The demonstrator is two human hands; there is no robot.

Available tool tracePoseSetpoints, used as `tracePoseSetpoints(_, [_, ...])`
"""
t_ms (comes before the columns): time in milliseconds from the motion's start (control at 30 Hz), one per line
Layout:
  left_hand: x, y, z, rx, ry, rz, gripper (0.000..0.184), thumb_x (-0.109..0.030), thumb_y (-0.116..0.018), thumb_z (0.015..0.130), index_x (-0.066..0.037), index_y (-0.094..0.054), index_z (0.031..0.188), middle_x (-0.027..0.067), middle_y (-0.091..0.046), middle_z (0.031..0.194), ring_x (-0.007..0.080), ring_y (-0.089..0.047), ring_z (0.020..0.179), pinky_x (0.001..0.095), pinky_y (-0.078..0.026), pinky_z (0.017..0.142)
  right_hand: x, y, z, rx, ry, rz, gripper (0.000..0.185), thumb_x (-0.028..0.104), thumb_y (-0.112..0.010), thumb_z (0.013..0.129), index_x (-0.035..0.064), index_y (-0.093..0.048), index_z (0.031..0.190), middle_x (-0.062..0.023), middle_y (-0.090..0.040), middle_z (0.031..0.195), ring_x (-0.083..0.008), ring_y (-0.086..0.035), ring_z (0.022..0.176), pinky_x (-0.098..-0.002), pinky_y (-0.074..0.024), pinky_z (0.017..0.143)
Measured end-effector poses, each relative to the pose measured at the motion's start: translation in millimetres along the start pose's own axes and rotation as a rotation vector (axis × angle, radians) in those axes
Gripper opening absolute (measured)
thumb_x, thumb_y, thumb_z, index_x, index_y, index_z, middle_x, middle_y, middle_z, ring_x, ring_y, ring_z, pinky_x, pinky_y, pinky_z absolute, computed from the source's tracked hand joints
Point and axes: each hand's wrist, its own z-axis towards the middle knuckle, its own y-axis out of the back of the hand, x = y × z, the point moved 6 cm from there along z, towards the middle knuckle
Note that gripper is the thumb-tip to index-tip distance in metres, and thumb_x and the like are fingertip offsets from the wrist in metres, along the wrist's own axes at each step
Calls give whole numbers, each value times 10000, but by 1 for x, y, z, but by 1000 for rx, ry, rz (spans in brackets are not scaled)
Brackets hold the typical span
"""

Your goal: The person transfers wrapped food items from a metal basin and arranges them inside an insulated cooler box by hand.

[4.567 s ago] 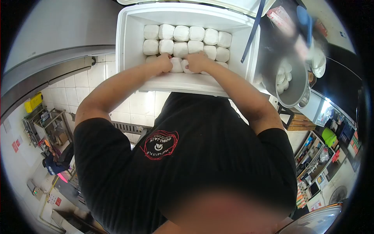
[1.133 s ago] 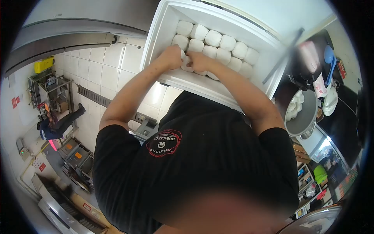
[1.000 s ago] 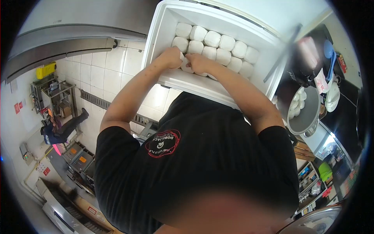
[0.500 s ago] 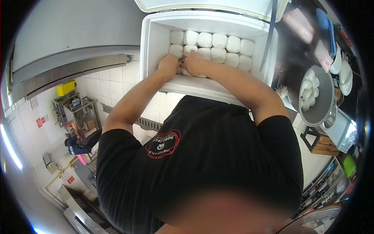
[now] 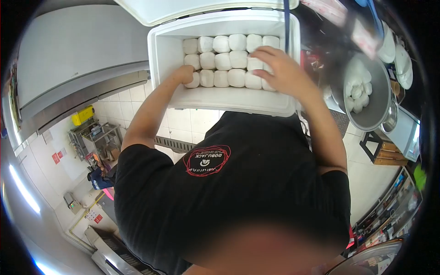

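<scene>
White rounded blocks [image 5: 222,61] fill an open white cooler box [image 5: 238,104] in three rows. What they are made of, I cannot tell. My left hand [image 5: 184,74] is at the left end of the rows, its fingers curled against the end block [image 5: 193,80] of the nearest row; the fingertips are partly hidden. Over the right end is my right hand [image 5: 285,71], fingers stretched out and thumb apart. It covers parts of the blocks there, and nothing shows in its grasp.
The box's lid [image 5: 201,10] stands raised on the far side. To the right, a grey metal bowl [image 5: 373,117] holds several white lumps [image 5: 359,89]. White dishes [image 5: 403,68] lie beyond it. At the far left a person in dark clothing [image 5: 97,176] is near a metal rack [image 5: 106,136].
My right hand has moved right and lifted away from my left hand, uncovering the nearest row. My left hand stays at the left end. The view has shifted, so the box appears further left.
</scene>
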Motion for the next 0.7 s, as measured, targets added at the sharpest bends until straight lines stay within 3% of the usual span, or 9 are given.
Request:
tracePoseSetpoints(100, [-8, -7, -10, -283, 14, 229, 245, -89, -527, 917, -30, -732, 1038, 223, -715, 1097, 376, -695, 1028, 486, -556, 891, -19, 66, -58, -120, -140, 106, 341, 216, -737, 913, 49, -669, 1203, -131, -661, 1198, -305, -660, 1058, -415, -548, 895])
tracePoseSetpoints(133, [-23, -1, -17, -214, 36, 421, 272, -129, -475, 977, -41, -723, 1044, 200, -708, 1106, 355, -687, 1033, 488, -550, 882, -31, 87, -83, -180, -267, 231, 310, 189, -750, 905, 41, -685, 1169, -129, -675, 1161, -289, -676, 1006, -383, -560, 856])
tracePoseSetpoints(233, [-1, -20, -7, -542, -115, 302, 216, -110, -530, 912, 1, -702, 980, 252, -705, 1034, 426, -668, 999, 516, -520, 902, -66, 145, -166, -477, -432, 103, 241, 175, -753, 914, 46, -719, 1114, -74, -714, 1056, -174, -663, 857, -291, -508, 700])
tracePoseSetpoints(333, [12, -19, 12, -234, 74, -8, 274, -125, -620, 790, 45, -710, 984, 297, -708, 886, 465, -685, 875, 520, -548, 809, -127, 172, -262, -761, -779, 143, 252, 220, -754, 927, 41, -736, 1104, -75, -742, 1003, -143, -657, 798, -282, -512, 715])
tracePoseSetpoints(400, [-14, -14, -4, 23, 265, -406, 352, -237, -631, 865, 74, -722, 1002, 231, -736, 994, 345, -708, 937, 497, -580, 779, -165, 181, -320, -815, -936, -6, 318, 294, -755, 917, 37, -740, 1102, -113, -760, 1010, -212, -702, 833, -335, -539, 767])
tracePoseSetpoints(433, [4, -33, 6, -18, 124, -400, 398, -257, -638, 875, 85, -695, 1068, 245, -716, 1039, 343, -697, 937, 500, -590, 776, -189, 181, -346, -836, -948, -20, 318, 294, -755, 917, 37, -740, 1102, -113, -760, 1010, -212, -702, 833, -335, -539, 767])
tracePoseSetpoints(500, [2, -36, 20, -63, -20, -382, 450, -277, -646, 884, 97, -667, 1133, 259, -696, 1084, 341, -687, 936, 504, -600, 772, -243, 170, -386, -734, -1053, -96, 392, 353, -749, 897, 40, -734, 1133, -151, -762, 1047, -317, -727, 920, -406, -552, 834])
tracePoseSetpoints(567, [-33, -11, -10, 93, 386, -508, 518, -310, -611, 918, 84, -613, 1254, 280, -656, 1185, 367, -678, 972, 538, -604, 800, -284, 157, -398, -606, -1042, -127, 409, 357, -745, 889, 51, -727, 1159, -170, -753, 1077, -346, -718, 977, -426, -546, 878])
tracePoseSetpoints(700, [-126, 67, -61, -37, 570, -459, 506, -358, -579, 946, 35, -641, 1258, 265, -691, 1170, 402, -688, 1022, 521, -578, 876, -332, 143, -387, -169, -1000, -257, 509, 365, -741, 873, 105, -664, 1304, -199, -695, 1231, -376, -669, 1129, -450, -511, 1007])
